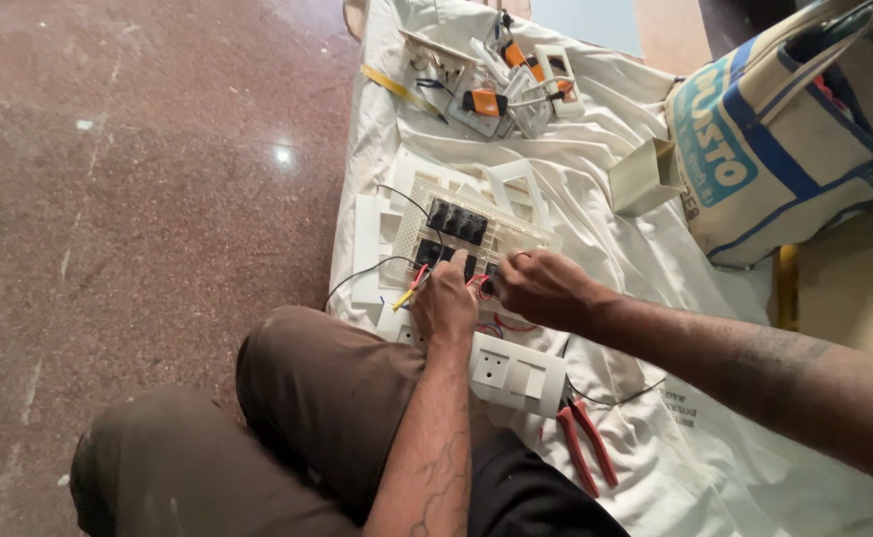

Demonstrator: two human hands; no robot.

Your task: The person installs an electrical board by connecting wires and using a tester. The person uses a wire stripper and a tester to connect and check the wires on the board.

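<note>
Down on a white cloth (pixel 645 249) spread over a speckled reddish stone floor (pixel 138 199), both hands meet at a translucent switch mounting frame (pixel 511 231) that carries a row of black switch modules (pixel 458 222). That frame lies near the cloth's left edge, just beyond the person's brown-trousered knee (pixel 327 388), with white cover plates (pixel 369 249) around it. The left hand (pixel 444 303) is curled at the frame's near edge, fingers bent tightly among red and yellow wires (pixel 411 288); whether it pinches a wire or a small tool cannot be told. The right hand (pixel 541 286) rests just beside it, fingers folded down onto the frame's near corner, and what they grip is hidden. A white socket plate (pixel 516 373) lies against the knee, with red-handled pliers (pixel 585 447) just beside it. Farther off sit a heap of electrical fittings with orange parts (pixel 496 80), a small open cardboard box (pixel 645 177) and a blue-and-cream cloth bag (pixel 784 129).
</note>
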